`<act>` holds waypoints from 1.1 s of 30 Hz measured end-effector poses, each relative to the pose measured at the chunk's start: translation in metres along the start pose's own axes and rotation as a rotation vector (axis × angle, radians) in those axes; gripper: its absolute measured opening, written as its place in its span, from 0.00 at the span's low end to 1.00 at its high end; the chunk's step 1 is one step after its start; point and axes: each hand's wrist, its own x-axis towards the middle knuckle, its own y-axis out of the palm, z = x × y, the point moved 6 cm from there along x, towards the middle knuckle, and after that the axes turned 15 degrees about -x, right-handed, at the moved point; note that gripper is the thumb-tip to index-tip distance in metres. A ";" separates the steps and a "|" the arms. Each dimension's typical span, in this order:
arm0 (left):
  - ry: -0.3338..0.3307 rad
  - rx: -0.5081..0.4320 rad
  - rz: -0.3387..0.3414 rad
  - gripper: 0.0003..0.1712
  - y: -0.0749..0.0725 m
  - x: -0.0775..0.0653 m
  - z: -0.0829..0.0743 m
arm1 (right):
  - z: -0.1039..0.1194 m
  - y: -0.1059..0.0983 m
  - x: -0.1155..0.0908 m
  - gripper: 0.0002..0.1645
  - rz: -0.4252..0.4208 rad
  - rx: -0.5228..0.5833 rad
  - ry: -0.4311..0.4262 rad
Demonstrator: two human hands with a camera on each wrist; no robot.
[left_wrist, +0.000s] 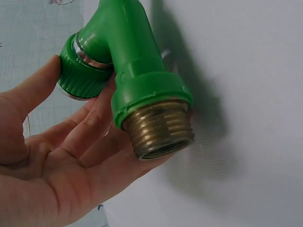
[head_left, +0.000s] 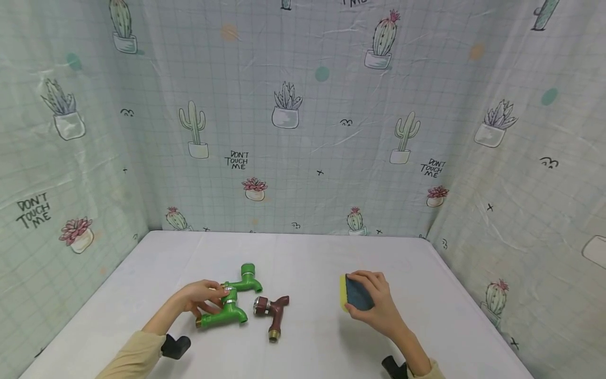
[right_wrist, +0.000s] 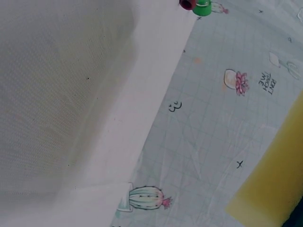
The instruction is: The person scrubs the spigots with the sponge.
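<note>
OK so we've got the left hand (head_left: 202,296) pinching the lower green tap (head_left: 228,315), bottom left of centre, with the upper green tap (head_left: 247,284) and a maroon tap (head_left: 277,316) close by. Our right hand (head_left: 380,306) grips a yellow-and-blue sponge (head_left: 358,295), lower right.

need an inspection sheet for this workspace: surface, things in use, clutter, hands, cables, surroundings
Surface: white tabletop, no spills visible
Things in use: held green tap; yellow-and-dark-blue sponge; second green tap, beyond the held one; maroon tap, lying to the held tap's right
Clutter: nothing seen
Hands: left hand holds its tap by the knob; right hand holds the sponge between thumb and fingers
Cables: nothing seen
Surroundings: cactus-print curtain behind and on both sides
</note>
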 end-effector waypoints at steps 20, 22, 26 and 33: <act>-0.008 0.037 0.030 0.41 -0.001 0.010 -0.006 | 0.003 0.002 -0.002 0.36 0.041 0.017 -0.005; 0.000 0.031 0.030 0.42 -0.001 0.010 -0.006 | 0.004 0.003 -0.001 0.36 0.047 0.013 -0.005; 0.016 0.025 0.030 0.42 0.000 0.012 -0.006 | 0.004 0.004 -0.001 0.36 0.053 0.009 -0.003; 0.016 0.004 0.023 0.40 0.000 0.011 -0.006 | 0.005 0.005 -0.002 0.36 0.053 0.003 0.005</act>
